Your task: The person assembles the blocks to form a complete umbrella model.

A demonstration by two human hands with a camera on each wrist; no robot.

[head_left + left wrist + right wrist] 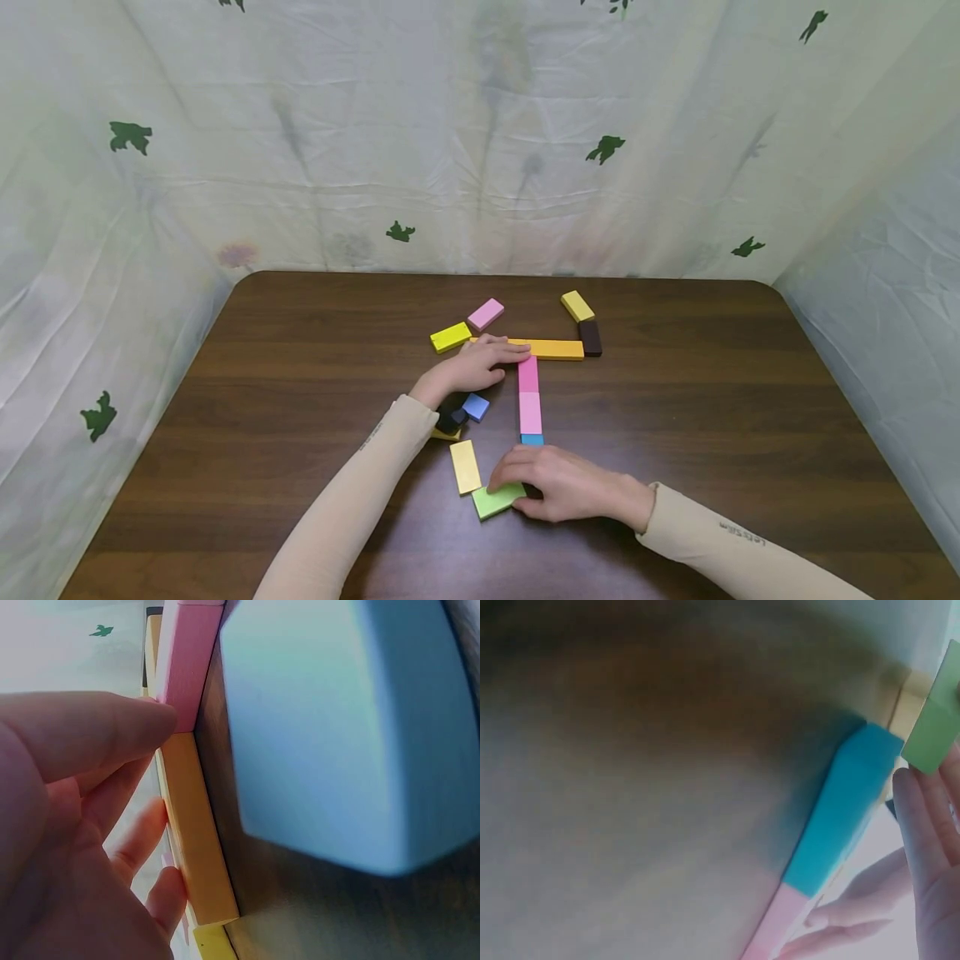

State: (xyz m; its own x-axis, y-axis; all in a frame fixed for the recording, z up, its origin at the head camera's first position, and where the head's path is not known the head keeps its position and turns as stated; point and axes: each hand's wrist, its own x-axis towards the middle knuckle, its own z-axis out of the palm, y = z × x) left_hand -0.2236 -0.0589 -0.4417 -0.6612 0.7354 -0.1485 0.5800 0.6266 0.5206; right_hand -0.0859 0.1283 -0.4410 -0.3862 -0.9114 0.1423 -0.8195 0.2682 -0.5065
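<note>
In the head view, a row of orange blocks [555,349] meets a line of pink blocks [529,412] and a teal block [532,439] that runs toward the near side. My left hand [474,367] rests at that corner; its extended fingers [161,724] touch the pink block [187,667] beside the orange one [196,825]. My right hand [566,483] pinches a green block [497,501] between thumb and fingers, near the teal block's close end. The green block [934,720] shows beside the teal one [847,806] in the right wrist view.
Yellow [451,337] and pink [486,314] blocks lie behind my left hand. A yellow [577,306] and a dark block [590,338] adjoin the orange row's right end. Blue [476,407], black [452,418] and pale yellow [465,467] blocks lie near my left wrist.
</note>
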